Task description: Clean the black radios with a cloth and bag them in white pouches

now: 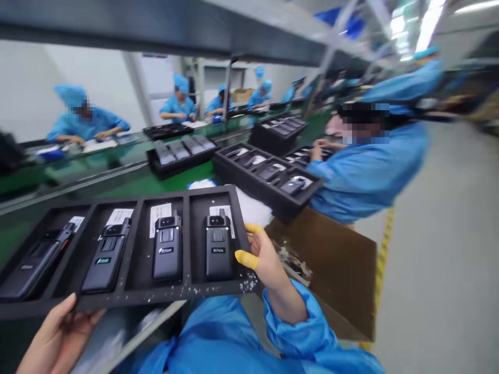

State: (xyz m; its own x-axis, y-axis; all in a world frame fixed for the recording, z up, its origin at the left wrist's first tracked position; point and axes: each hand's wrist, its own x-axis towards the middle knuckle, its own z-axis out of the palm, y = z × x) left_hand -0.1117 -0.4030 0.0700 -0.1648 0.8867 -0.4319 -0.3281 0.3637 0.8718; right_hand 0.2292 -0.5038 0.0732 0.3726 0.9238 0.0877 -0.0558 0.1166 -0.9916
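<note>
Head view: the left hand [64, 332], half curled, grips the near edge of the black foam tray [163, 297]; the right hand [267, 257], thumb and finger yellow-capped, pinches its right edge. Four Riton handsets [218, 259] lie inside, by the green bench [181, 181]. Blue-capped workers [177, 106] line its far edge; yellow-striped tape [385, 249] marks the floor [440, 259].

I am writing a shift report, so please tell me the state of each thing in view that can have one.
Held tray: held up, four compartments occupied
Handheld devices: lying one per compartment; on or off, cannot tell
Left grip: closed on the tray's near edge
Right grip: closed on the tray's right end
Yellow finger covers: worn
Farther tray: loaded
Ceiling lights: lit
</note>
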